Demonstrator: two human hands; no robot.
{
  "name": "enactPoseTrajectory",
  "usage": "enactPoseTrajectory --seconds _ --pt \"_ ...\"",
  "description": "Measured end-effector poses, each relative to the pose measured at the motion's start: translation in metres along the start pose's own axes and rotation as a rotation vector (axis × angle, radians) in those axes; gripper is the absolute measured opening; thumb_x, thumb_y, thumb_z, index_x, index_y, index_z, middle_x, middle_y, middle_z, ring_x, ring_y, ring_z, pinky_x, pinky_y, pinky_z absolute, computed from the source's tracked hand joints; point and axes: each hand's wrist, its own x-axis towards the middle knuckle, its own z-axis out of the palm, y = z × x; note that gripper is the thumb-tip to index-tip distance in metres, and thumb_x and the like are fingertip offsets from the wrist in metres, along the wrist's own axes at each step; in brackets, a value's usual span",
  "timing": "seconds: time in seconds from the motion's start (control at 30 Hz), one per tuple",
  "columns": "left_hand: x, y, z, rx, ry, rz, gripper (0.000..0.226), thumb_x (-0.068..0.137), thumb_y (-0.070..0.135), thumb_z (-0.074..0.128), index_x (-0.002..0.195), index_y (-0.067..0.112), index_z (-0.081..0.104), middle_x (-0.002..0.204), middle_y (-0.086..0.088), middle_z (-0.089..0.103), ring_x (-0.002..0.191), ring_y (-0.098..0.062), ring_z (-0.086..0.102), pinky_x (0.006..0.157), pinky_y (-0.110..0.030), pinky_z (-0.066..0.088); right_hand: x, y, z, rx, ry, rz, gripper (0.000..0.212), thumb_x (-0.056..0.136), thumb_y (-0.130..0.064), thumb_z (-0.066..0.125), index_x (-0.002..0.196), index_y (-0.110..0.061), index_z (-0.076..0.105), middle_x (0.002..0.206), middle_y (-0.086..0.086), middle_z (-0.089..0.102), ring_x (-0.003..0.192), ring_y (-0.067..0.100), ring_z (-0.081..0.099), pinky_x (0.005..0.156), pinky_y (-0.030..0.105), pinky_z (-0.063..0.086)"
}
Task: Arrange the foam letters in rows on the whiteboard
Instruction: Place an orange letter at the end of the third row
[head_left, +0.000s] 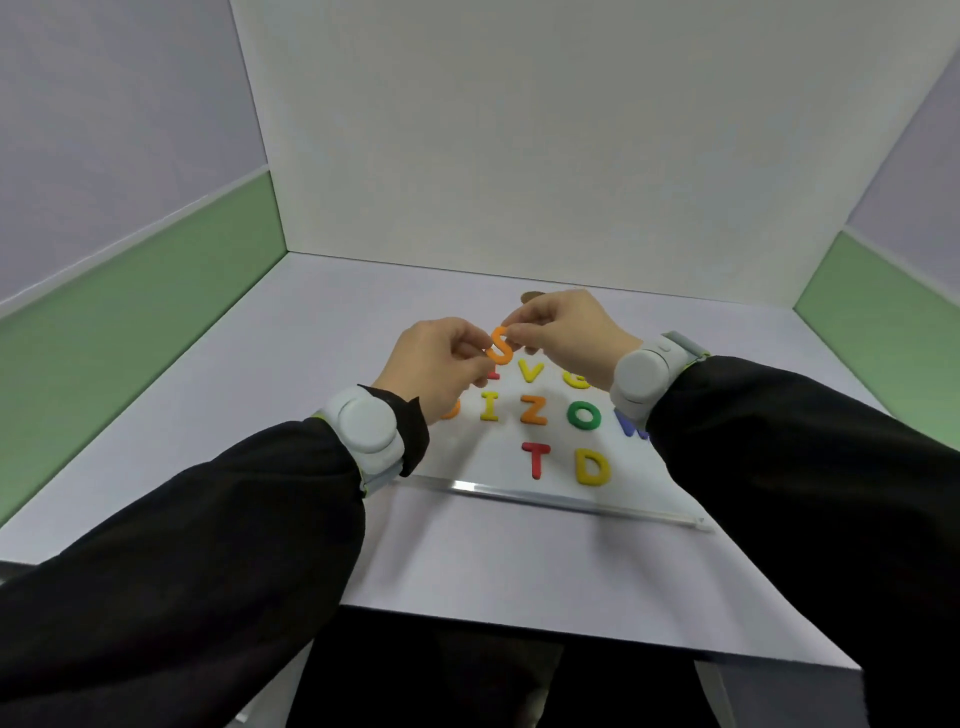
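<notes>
Both hands are up over the board right now, sharing 1 letter between them. The left hand and the right hand each pinch the orange foam letter S with thumb and fingertips — left on its lower-left curve, right on its top. The S sits upright in the air above the far part of the flat white whiteboard, not touching it.

Down on the board the other foam letters lie in rows. Far row: a yellow foam V, and a yellow-green letter half hidden under the right wrist, can't tell which one. Middle row: a yellow foam I, an orange foam Z, a green foam O, then a blue foam W mostly covered by the right sleeve. There's also an orange bit peeking out under the left hand, too hidden to read. Near row: a red foam T just beside a yellow foam D.

Both arms wear black sleeves and a pale grey round wrist device each — the board lies on a pale lavender tabletop.
</notes>
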Motion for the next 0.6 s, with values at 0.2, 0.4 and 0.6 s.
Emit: enactPoseTrajectory --seconds 0.2,0.4,0.6 --pt "-0.013 0.010 0.022 0.046 -0.034 0.024 0.010 0.087 0.017 0.072 0.096 0.015 0.069 0.078 0.003 0.073 0.067 -0.007 0.071 0.063 -0.023 0.055 -0.025 0.010 -0.019 -0.048 -0.033 0.010 0.010 0.087 -0.020 0.070 0.091 -0.017 0.078 0.077 -0.001 0.074 0.069 0.006 0.061 0.058 0.015 0.049" --pt "-0.027 0.013 0.049 0.090 -0.104 0.065 0.009 0.087 0.024 0.073 0.093 0.018 0.070 0.077 0.006 0.073 0.067 -0.005 0.070 0.068 -0.021 0.054 -0.046 0.024 -0.036 -0.071 -0.107 0.077 0.007 0.085 -0.021 0.072 0.088 -0.018 0.078 0.080 -0.003 0.074 0.072 0.007 0.062 0.067 0.022 0.048" --pt "-0.036 0.021 0.070 0.087 -0.133 0.075 0.004 0.089 0.019 0.071 0.092 0.020 0.069 0.078 0.005 0.071 0.067 -0.008 0.071 0.072 -0.025 0.058 -0.058 0.032 -0.049 -0.102 -0.123 0.117 0.009 0.085 -0.019 0.073 0.091 -0.016 0.078 0.085 -0.003 0.074 0.078 0.008 0.062 0.067 0.019 0.045"
